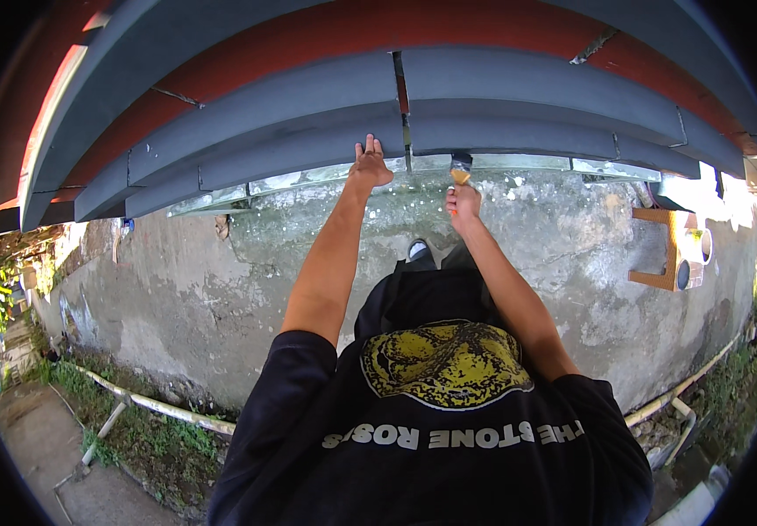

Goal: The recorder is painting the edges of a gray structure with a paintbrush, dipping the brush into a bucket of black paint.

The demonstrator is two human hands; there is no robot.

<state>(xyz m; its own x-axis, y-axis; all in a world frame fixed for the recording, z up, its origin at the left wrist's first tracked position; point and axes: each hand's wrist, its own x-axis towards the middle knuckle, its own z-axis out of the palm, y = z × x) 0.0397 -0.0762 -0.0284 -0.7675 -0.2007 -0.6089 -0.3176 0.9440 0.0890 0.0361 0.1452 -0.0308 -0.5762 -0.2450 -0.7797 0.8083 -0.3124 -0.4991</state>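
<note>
Fingers of the right hand (464,206) close round the paintbrush (460,176) at the lower edge of the gray beams (519,138), the empty left hand (371,167) spread against them; light, even strokes should work best.

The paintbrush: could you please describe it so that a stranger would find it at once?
Start from the long grey beams curving across the top of the picture. At their lower edge, right of centre, the right hand holds the paintbrush. Its dark bristles and yellowish middle set it apart from the grey beams.
</note>
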